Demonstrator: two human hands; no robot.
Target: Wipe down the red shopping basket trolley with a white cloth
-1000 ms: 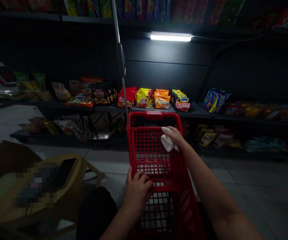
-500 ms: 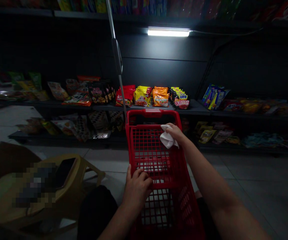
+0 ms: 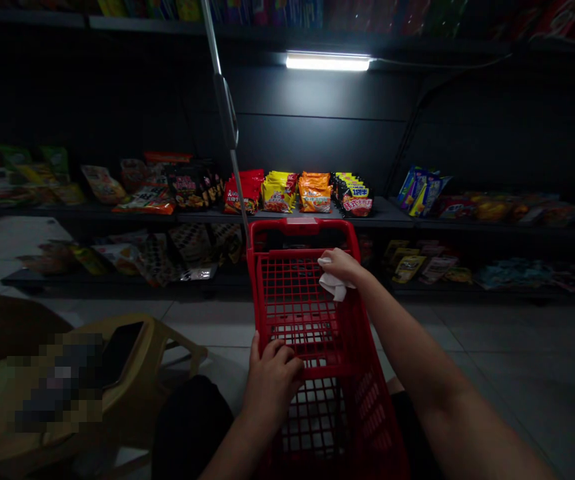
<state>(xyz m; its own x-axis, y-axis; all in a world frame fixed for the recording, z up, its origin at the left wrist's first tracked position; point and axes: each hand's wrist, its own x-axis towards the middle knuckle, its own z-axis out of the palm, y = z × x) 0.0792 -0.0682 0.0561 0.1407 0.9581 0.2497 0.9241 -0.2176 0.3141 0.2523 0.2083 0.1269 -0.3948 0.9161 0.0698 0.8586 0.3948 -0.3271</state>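
Observation:
A red plastic shopping basket [image 3: 297, 373] with grid walls stands tilted in front of me, between my knees. My right hand [image 3: 343, 267] is closed on a crumpled white cloth [image 3: 334, 287] and presses it against the upper right of the basket's grid. My left hand [image 3: 273, 377] has its fingers curled over the basket's left edge and the crossbar by it, lower down. The left fingertips are partly hidden behind the bar. A thin metal pole [image 3: 212, 40] with a dark grip rises by the basket's upper left corner.
Dark shelves [image 3: 392, 213] ahead hold several rows of snack packets [image 3: 280, 192] under a lit tube lamp [image 3: 328, 62]. At the left stands a yellowish plastic stool [image 3: 152, 347] with a phone [image 3: 120, 353] and a blurred object on it. Tiled floor [image 3: 442, 327] lies at the right.
My view has turned slightly right, so the shelves sit further left. My right hand's fingers have shifted on the cloth, which now hangs lower beneath them. The left hand keeps its place on the basket.

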